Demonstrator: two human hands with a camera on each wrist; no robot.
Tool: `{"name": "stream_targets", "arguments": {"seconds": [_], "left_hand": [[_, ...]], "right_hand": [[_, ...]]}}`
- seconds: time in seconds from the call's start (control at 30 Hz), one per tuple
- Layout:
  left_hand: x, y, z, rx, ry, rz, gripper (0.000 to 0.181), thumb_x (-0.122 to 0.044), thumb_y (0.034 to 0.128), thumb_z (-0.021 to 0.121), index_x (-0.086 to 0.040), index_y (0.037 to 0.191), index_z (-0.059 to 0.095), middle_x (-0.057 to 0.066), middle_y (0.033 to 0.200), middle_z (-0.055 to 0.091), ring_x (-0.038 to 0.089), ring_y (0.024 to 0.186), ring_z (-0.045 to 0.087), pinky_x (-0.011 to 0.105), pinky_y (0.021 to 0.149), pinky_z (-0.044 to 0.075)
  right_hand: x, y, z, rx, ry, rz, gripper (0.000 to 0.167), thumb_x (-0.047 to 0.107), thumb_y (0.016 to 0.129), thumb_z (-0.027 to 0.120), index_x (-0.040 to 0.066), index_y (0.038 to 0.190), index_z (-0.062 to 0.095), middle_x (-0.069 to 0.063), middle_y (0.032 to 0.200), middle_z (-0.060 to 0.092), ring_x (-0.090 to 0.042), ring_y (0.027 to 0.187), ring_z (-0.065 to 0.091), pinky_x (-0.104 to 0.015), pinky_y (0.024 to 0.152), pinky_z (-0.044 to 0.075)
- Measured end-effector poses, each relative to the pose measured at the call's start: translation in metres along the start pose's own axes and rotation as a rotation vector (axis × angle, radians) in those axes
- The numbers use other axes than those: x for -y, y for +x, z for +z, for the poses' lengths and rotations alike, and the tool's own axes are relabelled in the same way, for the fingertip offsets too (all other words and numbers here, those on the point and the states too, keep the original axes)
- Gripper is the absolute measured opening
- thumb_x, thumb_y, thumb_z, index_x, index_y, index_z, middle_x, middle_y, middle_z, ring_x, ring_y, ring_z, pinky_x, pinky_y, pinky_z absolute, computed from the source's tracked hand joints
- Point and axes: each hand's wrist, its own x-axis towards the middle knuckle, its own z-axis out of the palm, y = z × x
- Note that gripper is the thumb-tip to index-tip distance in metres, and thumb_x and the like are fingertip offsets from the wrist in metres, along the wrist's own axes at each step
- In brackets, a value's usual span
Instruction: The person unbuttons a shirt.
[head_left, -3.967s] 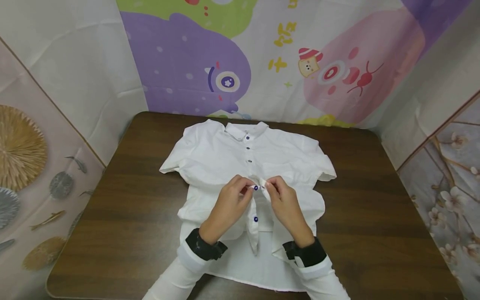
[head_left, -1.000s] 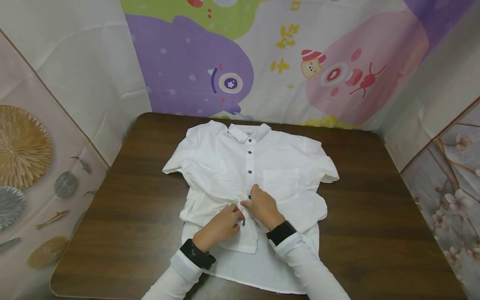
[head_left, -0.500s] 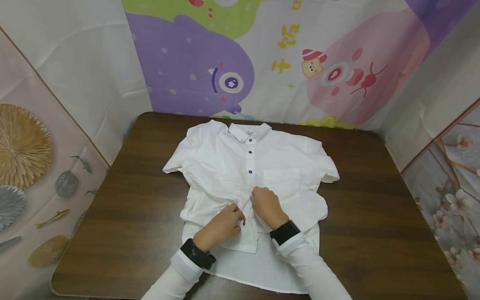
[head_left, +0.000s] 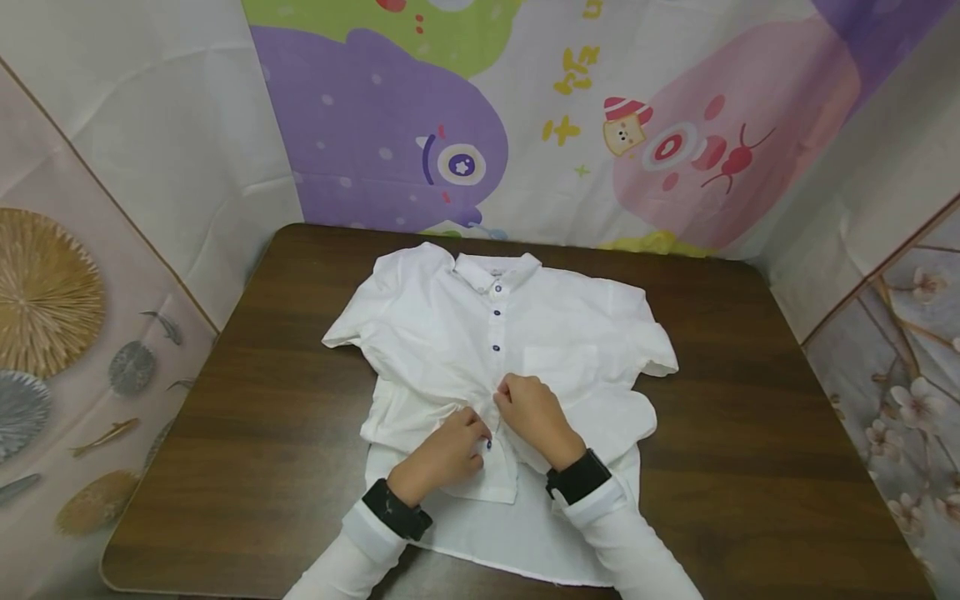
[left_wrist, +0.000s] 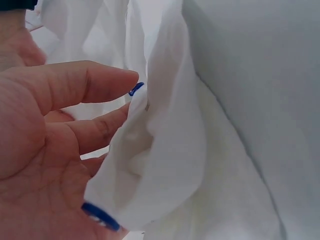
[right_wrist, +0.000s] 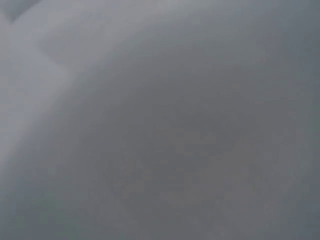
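A white short-sleeved shirt (head_left: 570,312) lies front up, collar away from the person, with dark blue buttons down its placket (head_left: 497,329). With thumb and fingers, the left hand (head_left: 444,454) pinches the placket's lower part, beside a blue button (head_left: 489,445). In the left wrist view, that hand's thumb (left_wrist: 100,82) touches the fabric by one blue button (left_wrist: 136,89); another blue button (left_wrist: 100,216) shows lower on the edge. Just above, the right hand (head_left: 534,421) grips the placket with curled fingers; its fingertips are hidden. Only blurred white cloth (right_wrist: 40,75) fills the right wrist view.
The shirt rests on a dark wooden table (head_left: 742,417) with rounded corners. A cartoon-printed cloth (head_left: 555,200) hangs behind it, and patterned panels (head_left: 892,400) stand at both sides.
Both hands have moved lower on the placket since four seconds ago. The right fingers have curled in over a button visible one second ago. Lately the shirt's upper front has shifted slightly toward the person.
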Motion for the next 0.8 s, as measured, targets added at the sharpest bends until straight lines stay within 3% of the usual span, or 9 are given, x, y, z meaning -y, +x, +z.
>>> {"name": "stream_targets", "arguments": {"seconds": [0.2, 0.37, 0.6, 0.8], "left_hand": [[0.000, 0.003, 0.006, -0.011, 0.036, 0.023, 0.032, 0.000, 0.0771, 0.063, 0.005, 0.108, 0.062, 0.015, 0.109, 0.053, 0.025, 0.097, 0.050, 0.036, 0.083, 0.044], [-0.002, 0.010, 0.009, -0.038, 0.020, 0.003, 0.039, -0.001, 0.0802, 0.059, 0.009, 0.118, 0.056, 0.020, 0.120, 0.050, 0.032, 0.110, 0.050, 0.040, 0.092, 0.044], [-0.003, 0.013, 0.006, -0.136, -0.027, 0.015, 0.041, -0.004, 0.0843, 0.060, 0.007, 0.123, 0.052, 0.018, 0.123, 0.048, 0.030, 0.114, 0.051, 0.039, 0.095, 0.044], [-0.010, 0.018, -0.007, -0.267, -0.074, 0.041, 0.033, -0.003, 0.0840, 0.061, 0.002, 0.116, 0.057, 0.014, 0.118, 0.051, 0.028, 0.109, 0.052, 0.038, 0.093, 0.045]], "right_hand": [[0.004, -0.009, -0.005, -0.018, 0.040, -0.038, 0.011, 0.011, 0.088, 0.059, 0.004, 0.080, 0.062, -0.005, 0.067, 0.061, -0.011, 0.054, 0.050, -0.022, 0.049, 0.039], [0.002, -0.012, -0.007, -0.067, 0.103, -0.040, 0.011, 0.012, 0.088, 0.060, 0.004, 0.082, 0.064, -0.005, 0.067, 0.061, -0.009, 0.055, 0.050, -0.021, 0.051, 0.040], [-0.006, -0.010, -0.014, -0.141, 0.243, -0.052, 0.012, 0.012, 0.089, 0.060, 0.001, 0.088, 0.066, -0.007, 0.072, 0.064, -0.012, 0.061, 0.055, -0.023, 0.056, 0.044], [-0.007, -0.009, -0.022, -0.227, 0.334, -0.065, 0.013, 0.011, 0.090, 0.058, 0.000, 0.090, 0.066, -0.009, 0.076, 0.067, -0.016, 0.067, 0.060, -0.025, 0.062, 0.047]]}}
